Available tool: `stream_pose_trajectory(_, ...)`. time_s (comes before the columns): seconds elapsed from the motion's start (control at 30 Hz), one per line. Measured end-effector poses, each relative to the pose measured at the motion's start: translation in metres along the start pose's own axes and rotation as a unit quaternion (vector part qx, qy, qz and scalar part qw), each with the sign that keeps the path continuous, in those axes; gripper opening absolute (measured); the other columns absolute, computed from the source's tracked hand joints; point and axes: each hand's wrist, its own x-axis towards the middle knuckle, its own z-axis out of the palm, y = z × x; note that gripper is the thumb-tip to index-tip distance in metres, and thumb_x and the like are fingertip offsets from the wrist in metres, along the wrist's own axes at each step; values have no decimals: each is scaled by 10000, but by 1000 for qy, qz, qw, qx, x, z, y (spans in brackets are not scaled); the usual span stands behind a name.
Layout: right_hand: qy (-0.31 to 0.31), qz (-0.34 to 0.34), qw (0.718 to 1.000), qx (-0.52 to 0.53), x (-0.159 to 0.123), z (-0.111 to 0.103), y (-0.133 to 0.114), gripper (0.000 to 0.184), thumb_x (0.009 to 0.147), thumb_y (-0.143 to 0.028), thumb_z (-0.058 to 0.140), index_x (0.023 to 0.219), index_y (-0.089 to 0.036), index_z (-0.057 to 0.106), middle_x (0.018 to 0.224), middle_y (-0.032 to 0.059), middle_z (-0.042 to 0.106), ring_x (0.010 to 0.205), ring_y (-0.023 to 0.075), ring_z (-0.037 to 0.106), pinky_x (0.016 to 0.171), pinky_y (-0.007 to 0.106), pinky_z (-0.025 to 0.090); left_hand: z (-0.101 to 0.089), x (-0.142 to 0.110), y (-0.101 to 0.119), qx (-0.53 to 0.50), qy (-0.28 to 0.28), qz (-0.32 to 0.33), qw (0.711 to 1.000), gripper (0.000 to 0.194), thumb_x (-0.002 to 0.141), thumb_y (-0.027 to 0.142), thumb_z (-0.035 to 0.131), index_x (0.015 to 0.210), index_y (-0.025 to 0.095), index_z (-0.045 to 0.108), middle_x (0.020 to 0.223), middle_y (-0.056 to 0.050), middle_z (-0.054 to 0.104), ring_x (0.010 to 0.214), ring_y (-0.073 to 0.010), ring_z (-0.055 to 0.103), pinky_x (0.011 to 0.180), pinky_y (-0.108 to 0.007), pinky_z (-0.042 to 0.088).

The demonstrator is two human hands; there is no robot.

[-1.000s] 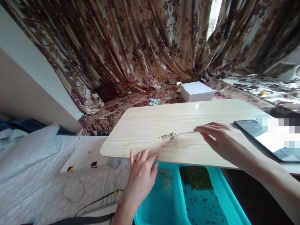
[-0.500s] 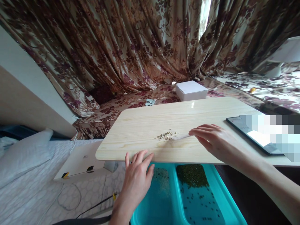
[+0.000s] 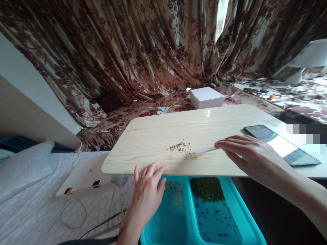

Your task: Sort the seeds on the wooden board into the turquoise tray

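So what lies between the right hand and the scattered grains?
The head view shows a thin pale strip, held in the right hand, extending toward the grains, with a couple of specks by its tip.

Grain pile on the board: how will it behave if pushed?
The grain pile probably spreads rather than moving as one: its bits lie loose and separate. They'd likely slide easily, since the board looks smooth.
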Motion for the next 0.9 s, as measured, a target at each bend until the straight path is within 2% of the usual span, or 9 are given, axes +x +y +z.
stream_pose_trajectory(0.17, 1, -5, 1000, 12, 6, 0, -6, 361, 989, -125, 438, 960, -168, 795, 932, 108, 829, 824, 227, 777, 739, 352, 611, 0, 0, -2, -3, 4, 0, 1000, 387, 992, 187, 468, 1311, 278, 667, 1397, -101, 654, 1306, -291, 594, 1207, -710, 207)
stream_pose_trajectory(0.4, -9, -12, 1000, -2, 1, -2, -1, 369, 984, -113, 433, 962, -164, 797, 930, 115, 830, 827, 231, 778, 742, 361, 611, 0, 0, -1, -1, -8, 0, 1000, 389, 999, 187, 446, 1310, 269, 665, 1409, -108, 645, 1319, -292, 585, 1196, -724, 213)
stream_pose_trajectory(0.6, 48, -52, 997, -21, -1, -4, 3, 355, 980, -143, 437, 927, -183, 785, 888, 73, 832, 759, 223, 784, 656, 352, 617, 2, -1, -3, 2, 7, 5, 1000, 384, 996, 184, 461, 1305, 270, 671, 1399, -109, 652, 1304, -287, 595, 1199, -715, 219)
stream_pose_trajectory(0.77, 49, -75, 996, -18, 4, -3, 1, 355, 965, -105, 435, 882, -158, 776, 836, 74, 825, 714, 218, 779, 595, 336, 604, 3, -1, -2, 2, 10, 9, 1000, 381, 996, 191, 461, 1300, 271, 676, 1392, -107, 655, 1296, -294, 600, 1191, -728, 226)
stream_pose_trajectory(0.9, 44, -78, 995, -32, 0, -7, 2, 354, 952, -90, 432, 886, -175, 769, 848, 59, 828, 722, 217, 777, 611, 334, 601, 2, 0, -2, 2, 6, 10, 1000, 385, 999, 190, 453, 1310, 260, 670, 1393, -109, 654, 1299, -293, 599, 1190, -729, 228)
